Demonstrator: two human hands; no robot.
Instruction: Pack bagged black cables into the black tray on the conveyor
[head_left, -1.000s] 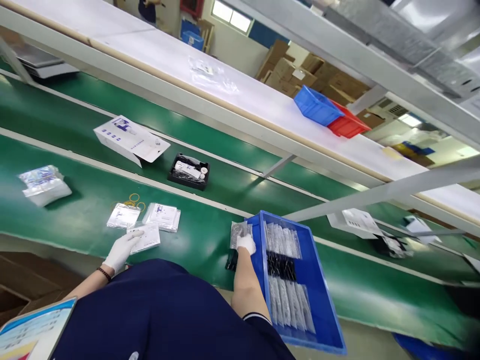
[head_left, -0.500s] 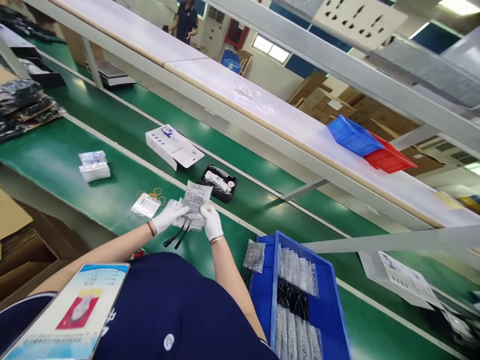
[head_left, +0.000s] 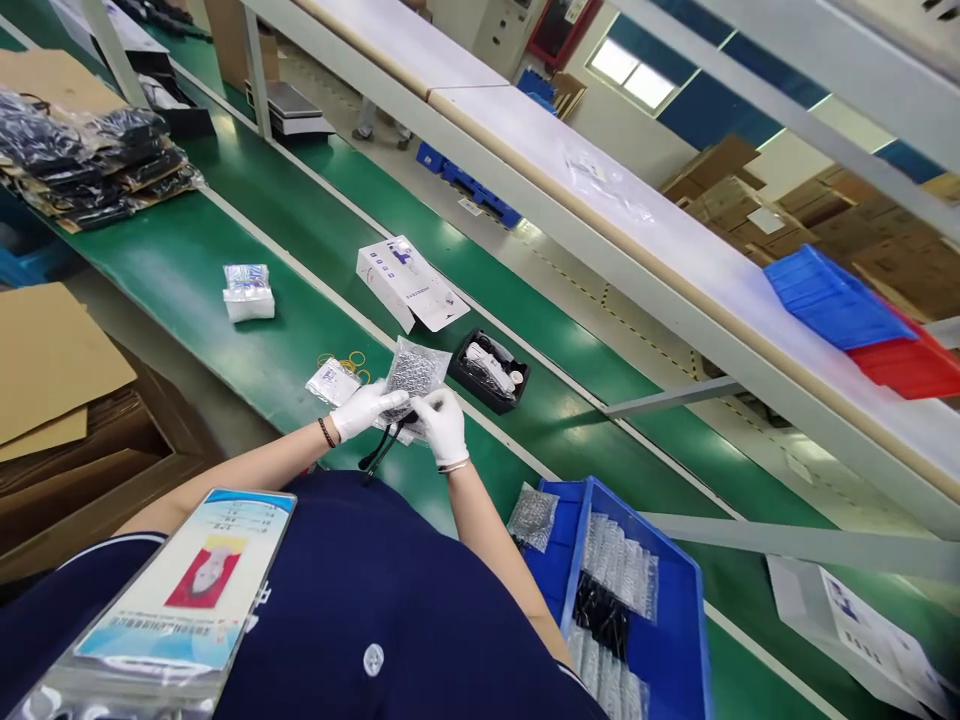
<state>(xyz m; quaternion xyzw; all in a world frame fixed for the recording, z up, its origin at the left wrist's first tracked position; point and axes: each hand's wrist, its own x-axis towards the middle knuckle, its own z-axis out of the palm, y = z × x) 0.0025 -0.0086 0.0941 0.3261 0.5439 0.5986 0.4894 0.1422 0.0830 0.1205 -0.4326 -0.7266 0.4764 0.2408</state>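
Between my gloved hands is a bubble-wrap pouch (head_left: 417, 366) with black cable ends (head_left: 379, 452) hanging from its lower edge. My left hand (head_left: 367, 408) grips the pouch's left side, thumb on top. My right hand (head_left: 444, 424) is closed at its lower right corner, fingertips pinched near the cables. Clear flat packets lie partly hidden beneath the hands. Left of them are a small printed packet (head_left: 332, 383) and several yellow rubber bands (head_left: 352, 362). Just beyond the pouch, a black tray (head_left: 489, 372) holds a white device.
An open white box (head_left: 411, 284) lies behind the tray. A blue bin (head_left: 675, 590) with rows of bubble-wrapped cables stands at right, another wrapped pouch (head_left: 533, 517) on its edge. A white packet stack (head_left: 248, 293) sits left. A metal shelf rail (head_left: 525, 190) crosses above the green bench.
The view has shifted, so the bench items appear farther right. My right hand has moved from the pouch's right side to its lower edge, near the cables. The pouch now tilts flatter.
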